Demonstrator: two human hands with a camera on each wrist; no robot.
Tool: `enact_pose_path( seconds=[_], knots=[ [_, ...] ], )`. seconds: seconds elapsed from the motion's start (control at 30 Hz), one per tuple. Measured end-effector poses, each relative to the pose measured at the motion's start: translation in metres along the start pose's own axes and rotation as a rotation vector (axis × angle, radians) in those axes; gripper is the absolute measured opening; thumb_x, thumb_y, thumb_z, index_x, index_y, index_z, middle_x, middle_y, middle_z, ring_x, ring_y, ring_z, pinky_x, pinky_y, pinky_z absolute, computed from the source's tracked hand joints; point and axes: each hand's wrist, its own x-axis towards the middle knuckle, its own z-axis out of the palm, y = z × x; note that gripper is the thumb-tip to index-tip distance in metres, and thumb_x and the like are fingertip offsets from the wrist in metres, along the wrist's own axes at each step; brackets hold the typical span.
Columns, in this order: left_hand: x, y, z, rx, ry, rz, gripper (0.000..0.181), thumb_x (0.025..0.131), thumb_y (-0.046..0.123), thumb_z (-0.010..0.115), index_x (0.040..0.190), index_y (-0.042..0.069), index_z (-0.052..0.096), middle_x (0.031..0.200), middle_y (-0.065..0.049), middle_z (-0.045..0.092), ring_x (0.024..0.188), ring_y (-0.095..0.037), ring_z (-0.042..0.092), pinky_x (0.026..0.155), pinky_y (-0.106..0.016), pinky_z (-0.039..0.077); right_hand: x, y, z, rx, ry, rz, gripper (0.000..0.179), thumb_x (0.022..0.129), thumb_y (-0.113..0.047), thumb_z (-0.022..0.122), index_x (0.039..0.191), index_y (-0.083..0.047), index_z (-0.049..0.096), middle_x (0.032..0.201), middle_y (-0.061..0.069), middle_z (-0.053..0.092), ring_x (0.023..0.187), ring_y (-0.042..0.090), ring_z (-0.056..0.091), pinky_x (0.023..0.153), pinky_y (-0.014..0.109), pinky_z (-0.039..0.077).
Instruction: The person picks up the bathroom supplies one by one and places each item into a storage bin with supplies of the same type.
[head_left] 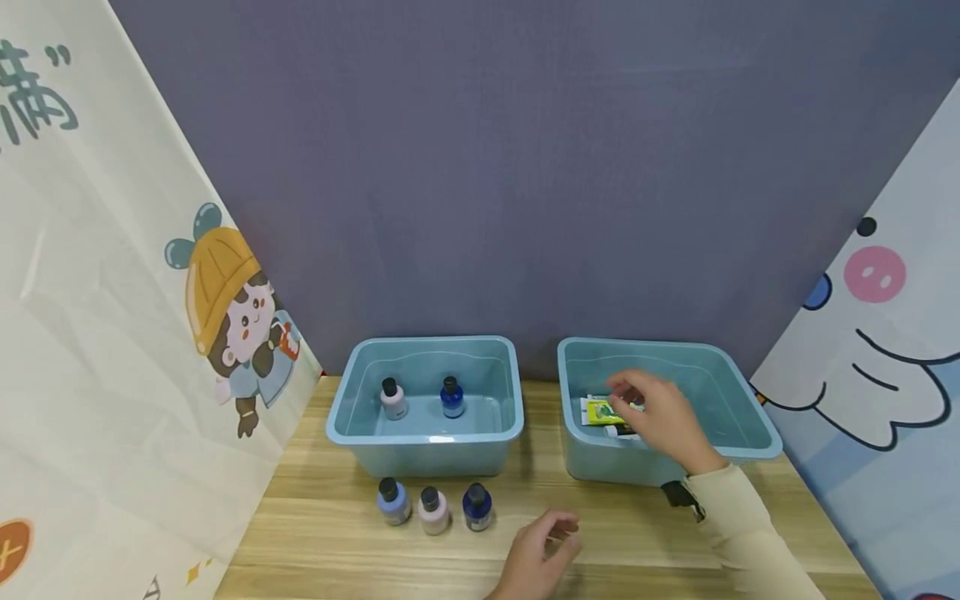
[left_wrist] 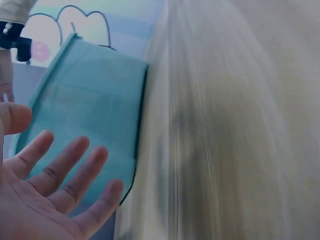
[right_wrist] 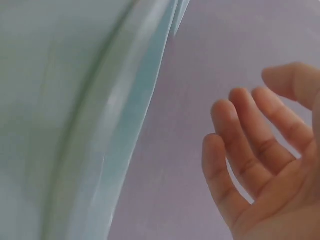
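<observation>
My right hand (head_left: 663, 417) hovers over the right blue bin (head_left: 675, 471), its fingers loosely bent with nothing between them. Below it in that bin lie a yellow-green packet (head_left: 600, 412) and a small white-and-black tube (head_left: 619, 431), partly hidden by the hand. The right wrist view shows the same hand (right_wrist: 272, 165) empty beside the bin's rim. My left hand (head_left: 536, 554) is over the front of the table, empty, with relaxed fingers. In the left wrist view its fingers (left_wrist: 75, 170) spread in front of a bin's outer wall (left_wrist: 95, 100).
The left blue bin (head_left: 427, 458) holds a pale pink bottle (head_left: 393, 402) and a dark blue bottle (head_left: 452, 400). On the wooden table (head_left: 330, 542) before it stand a light blue bottle (head_left: 393, 503), a pink bottle (head_left: 433, 513) and a navy bottle (head_left: 477, 508).
</observation>
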Motion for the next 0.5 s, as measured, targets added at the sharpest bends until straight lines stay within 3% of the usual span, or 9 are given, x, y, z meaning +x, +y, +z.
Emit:
enact_pose_path(
  seconds=[0.13, 0.3, 0.4, 0.5],
  knots=[
    [-0.018, 0.0, -0.017, -0.031, 0.03, 0.068, 0.025, 0.106, 0.027, 0.056, 0.124, 0.014, 0.067, 0.116, -0.016, 0.073, 0.101, 0.0, 0.065, 0.084, -0.023, 0.054, -0.004, -0.018, 0.017, 0.127, 0.053, -0.01, 0.022, 0.098, -0.014, 0.07, 0.119, -0.012, 0.069, 0.095, -0.003, 0.071, 0.082, 0.011, 0.066, 0.073, 0.03, 0.056],
    [-0.036, -0.001, -0.039, 0.053, 0.132, 0.174, 0.021, 0.105, 0.019, 0.057, 0.122, 0.013, 0.068, 0.109, -0.014, 0.076, 0.099, -0.004, 0.069, 0.084, -0.028, 0.057, -0.007, -0.04, 0.043, 0.261, 0.091, -0.002, 0.027, 0.096, -0.011, 0.071, 0.122, -0.012, 0.067, 0.099, -0.002, 0.07, 0.085, 0.01, 0.064, 0.074, 0.031, 0.057],
    [-0.043, 0.0, -0.051, 0.104, 0.222, 0.211, 0.019, 0.101, 0.014, 0.062, 0.119, 0.012, 0.069, 0.105, -0.006, 0.077, 0.095, -0.006, 0.07, 0.083, -0.031, 0.058, -0.01, -0.051, 0.062, 0.329, 0.072, -0.014, 0.032, 0.095, -0.01, 0.072, 0.126, -0.013, 0.064, 0.108, 0.0, 0.068, 0.091, 0.013, 0.066, 0.078, 0.032, 0.058],
    [-0.048, 0.002, -0.061, 0.147, 0.354, 0.269, 0.019, 0.095, 0.006, 0.068, 0.112, 0.012, 0.071, 0.099, 0.003, 0.076, 0.089, -0.007, 0.07, 0.079, -0.029, 0.058, -0.012, -0.06, 0.081, 0.374, 0.04, -0.025, 0.036, 0.095, -0.012, 0.073, 0.129, -0.013, 0.062, 0.115, 0.002, 0.066, 0.098, 0.017, 0.067, 0.083, 0.035, 0.059]
  ],
)
